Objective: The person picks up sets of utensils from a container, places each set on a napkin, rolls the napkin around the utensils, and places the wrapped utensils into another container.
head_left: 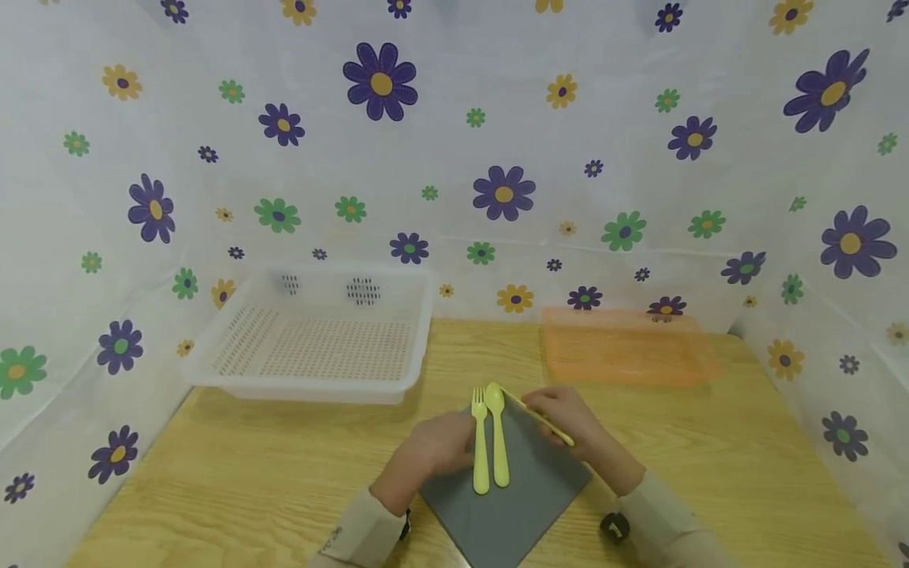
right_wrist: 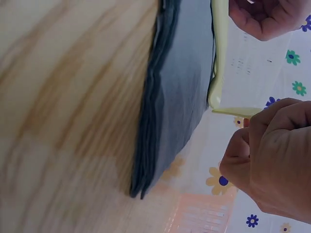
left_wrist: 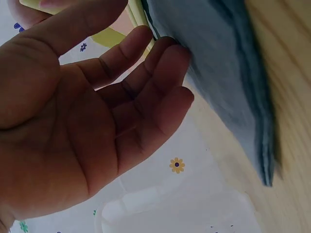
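Note:
A grey folded cloth [head_left: 536, 477] lies on the table with one corner toward the front. On it, side by side, lie a pale yellow fork [head_left: 481, 454] and a matching spoon [head_left: 499, 446]. My right hand [head_left: 571, 422] pinches a yellow knife [head_left: 515, 401], held aslant over the cloth's right side, its far end close to the spoon's bowl. Beside the fork is my left hand [head_left: 442, 443], thumb and fingers apart and loosely bent. In the left wrist view its fingertips [left_wrist: 175, 56] are right at the cloth's edge, with nothing in the palm.
A white perforated basket [head_left: 412, 386] stands at the back left of the wooden table [head_left: 270, 457]. The shallow orange basket [head_left: 632, 379] sits at the back right. Flower-print sheeting [head_left: 440, 102] encloses the table behind and on both sides.

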{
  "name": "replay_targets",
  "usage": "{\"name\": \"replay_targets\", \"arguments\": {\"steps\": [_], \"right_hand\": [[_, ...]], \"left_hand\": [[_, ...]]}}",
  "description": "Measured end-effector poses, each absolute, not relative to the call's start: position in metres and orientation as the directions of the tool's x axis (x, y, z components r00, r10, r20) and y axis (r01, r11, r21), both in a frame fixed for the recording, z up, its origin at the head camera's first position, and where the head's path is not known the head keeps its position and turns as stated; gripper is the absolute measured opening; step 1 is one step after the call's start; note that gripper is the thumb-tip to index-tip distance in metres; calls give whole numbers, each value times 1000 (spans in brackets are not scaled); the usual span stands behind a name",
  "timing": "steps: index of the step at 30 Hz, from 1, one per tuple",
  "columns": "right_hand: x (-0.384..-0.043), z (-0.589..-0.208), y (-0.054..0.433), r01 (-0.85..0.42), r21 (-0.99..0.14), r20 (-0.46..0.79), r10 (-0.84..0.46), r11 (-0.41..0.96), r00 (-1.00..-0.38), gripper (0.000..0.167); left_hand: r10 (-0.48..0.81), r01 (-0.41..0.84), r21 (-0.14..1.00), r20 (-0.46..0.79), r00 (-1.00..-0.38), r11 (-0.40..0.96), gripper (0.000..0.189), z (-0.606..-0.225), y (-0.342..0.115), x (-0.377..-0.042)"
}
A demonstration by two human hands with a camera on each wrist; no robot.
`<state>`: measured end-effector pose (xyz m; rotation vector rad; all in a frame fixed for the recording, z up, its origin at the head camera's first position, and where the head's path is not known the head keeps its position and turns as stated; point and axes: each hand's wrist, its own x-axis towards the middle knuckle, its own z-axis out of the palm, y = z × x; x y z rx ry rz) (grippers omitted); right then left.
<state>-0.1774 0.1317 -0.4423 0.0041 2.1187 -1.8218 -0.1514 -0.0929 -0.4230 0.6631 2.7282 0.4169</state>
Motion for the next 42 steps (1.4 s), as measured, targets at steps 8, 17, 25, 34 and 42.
{"name": "replay_targets", "arguments": {"steps": [8, 17, 25, 34, 42], "right_hand": [[-175, -441, 136, 286, -951, -306, -260, 116, -916, 42], [-178, -442, 133, 309, -947, -322, -264, 89, -909, 51], [-180, -439, 128, 320, -940, -340, -301, 114, -891, 43], [-183, -441, 125, 300, -928, -351, -251, 221, -902, 30], [-184, -445, 123, 158, -872, -268, -181, 462, -946, 26]], "left_hand": [[477, 397, 324, -226, -849, 859, 30, -427, -91, -147], [489, 436, 251, -218, -845, 864, 27, -425, -88, -149], [477, 430, 226, -227, -849, 874, 24, -422, -87, -149], [470, 420, 237, -229, -852, 876, 24, -423, -88, -148], [463, 413, 231, -239, -854, 881, 23, -424, -88, -148]]}}
